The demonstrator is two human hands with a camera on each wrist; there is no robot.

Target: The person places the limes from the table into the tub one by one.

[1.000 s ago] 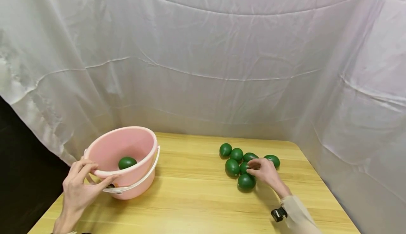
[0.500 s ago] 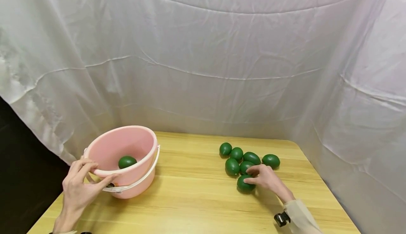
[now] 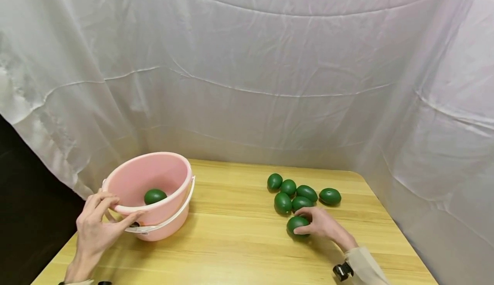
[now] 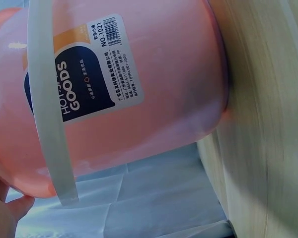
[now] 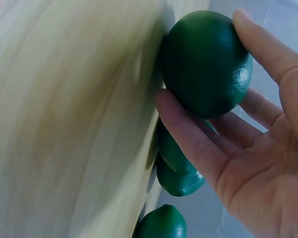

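Note:
At the left, a pink bucket [image 3: 166, 229] with a white handle [image 3: 154, 227] stands on the table. My left hand [image 3: 94, 227] grips its rim, fingers over the edge and thumb outside; the left wrist view shows the bucket's labelled side [image 4: 154, 99]. Inside lies one dark green, avocado-like fruit [image 3: 155, 196]. My right hand [image 3: 322, 225] holds another green avocado-like fruit [image 3: 296, 225] between thumb and fingers, low at the tabletop. In the right wrist view, thumb and fingers lie round this fruit [image 5: 206, 64].
Several more green fruits lie close together just beyond the right hand, such as the green fruit [image 3: 283, 203] and the one farthest right [image 3: 329, 196]. The wooden table [image 3: 231, 242] spans the front. A pale grey curtain [image 3: 247, 104] hangs behind and at the sides.
My right hand has come nearer from among the fruits to the front one, taken it between thumb and fingers, and shifted it slightly toward me. The left hand and bucket stay put.

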